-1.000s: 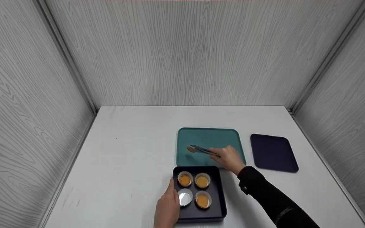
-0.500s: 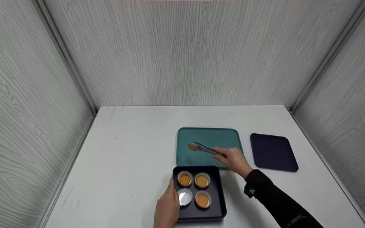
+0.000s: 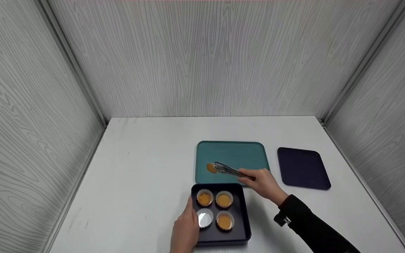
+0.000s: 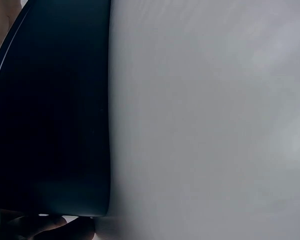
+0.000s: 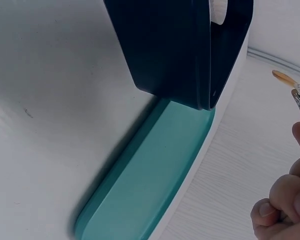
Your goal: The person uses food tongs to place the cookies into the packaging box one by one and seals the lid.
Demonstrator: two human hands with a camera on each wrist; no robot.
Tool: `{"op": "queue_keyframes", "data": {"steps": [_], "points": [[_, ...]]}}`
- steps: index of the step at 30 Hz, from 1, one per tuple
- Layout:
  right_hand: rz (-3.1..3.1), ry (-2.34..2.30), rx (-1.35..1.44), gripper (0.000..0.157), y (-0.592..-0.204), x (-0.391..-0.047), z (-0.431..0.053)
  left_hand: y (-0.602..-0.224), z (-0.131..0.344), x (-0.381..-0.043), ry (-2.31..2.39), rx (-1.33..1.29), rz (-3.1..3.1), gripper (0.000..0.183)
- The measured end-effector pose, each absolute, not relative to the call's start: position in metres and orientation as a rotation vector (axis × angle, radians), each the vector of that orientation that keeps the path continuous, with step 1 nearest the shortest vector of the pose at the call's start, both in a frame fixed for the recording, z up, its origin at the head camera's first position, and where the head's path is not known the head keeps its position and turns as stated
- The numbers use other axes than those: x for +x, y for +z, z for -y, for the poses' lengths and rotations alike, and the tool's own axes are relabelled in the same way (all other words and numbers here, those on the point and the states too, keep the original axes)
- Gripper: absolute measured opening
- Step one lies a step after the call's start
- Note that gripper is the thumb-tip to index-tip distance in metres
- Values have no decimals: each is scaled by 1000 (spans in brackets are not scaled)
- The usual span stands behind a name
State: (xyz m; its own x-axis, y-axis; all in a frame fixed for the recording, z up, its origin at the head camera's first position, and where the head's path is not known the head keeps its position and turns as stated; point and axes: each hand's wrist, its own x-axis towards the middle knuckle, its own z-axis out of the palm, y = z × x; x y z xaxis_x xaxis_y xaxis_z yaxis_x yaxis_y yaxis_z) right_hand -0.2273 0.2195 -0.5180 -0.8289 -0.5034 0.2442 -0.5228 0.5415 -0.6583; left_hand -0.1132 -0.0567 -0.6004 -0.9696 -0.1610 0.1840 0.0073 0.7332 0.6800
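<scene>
My right hand (image 3: 264, 184) grips a pair of metal tongs (image 3: 229, 169) with dark patterned tips. Pinched at their end is a thin, round, orange-brown biscuit (image 3: 211, 168), held above the teal tray (image 3: 237, 149); the right wrist view shows the biscuit (image 5: 283, 77) nearly edge-on. At the left wall of a deep navy square pan (image 3: 241, 230), my left hand (image 3: 185, 227) holds on, thumb by the rim. Inside the pan stand white paper cups: a near-left cup (image 3: 205, 218) without a biscuit, and three others, one being the far-right cup (image 3: 224, 199), each with an orange round.
A smaller dark purple tray (image 3: 304, 168) lies to the right of the teal one. The navy pan adjoins the teal tray's near edge. Grey wood-grain panels (image 3: 209, 59) close in the white table (image 3: 146, 168) at the back and both sides.
My right hand has drawn right and a little nearer, and the tongs have turned so that more of the biscuit's flat face shows. The left hand and pan stay put.
</scene>
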Motion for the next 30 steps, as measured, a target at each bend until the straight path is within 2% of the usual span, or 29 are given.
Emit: {"op": "queue_keyframes", "data": {"steps": [18, 26, 30], "points": [[2838, 1253, 960, 49, -515, -197, -228, -602, 57, -114, -1078, 112, 2711, 44], [2918, 1317, 968, 42, -520, -186, -229, -603, 57, -115, -1091, 110, 2712, 45], [2942, 1360, 980, 44, -523, -181, -229, -603, 57, -115, -1090, 110, 2715, 45]]}}
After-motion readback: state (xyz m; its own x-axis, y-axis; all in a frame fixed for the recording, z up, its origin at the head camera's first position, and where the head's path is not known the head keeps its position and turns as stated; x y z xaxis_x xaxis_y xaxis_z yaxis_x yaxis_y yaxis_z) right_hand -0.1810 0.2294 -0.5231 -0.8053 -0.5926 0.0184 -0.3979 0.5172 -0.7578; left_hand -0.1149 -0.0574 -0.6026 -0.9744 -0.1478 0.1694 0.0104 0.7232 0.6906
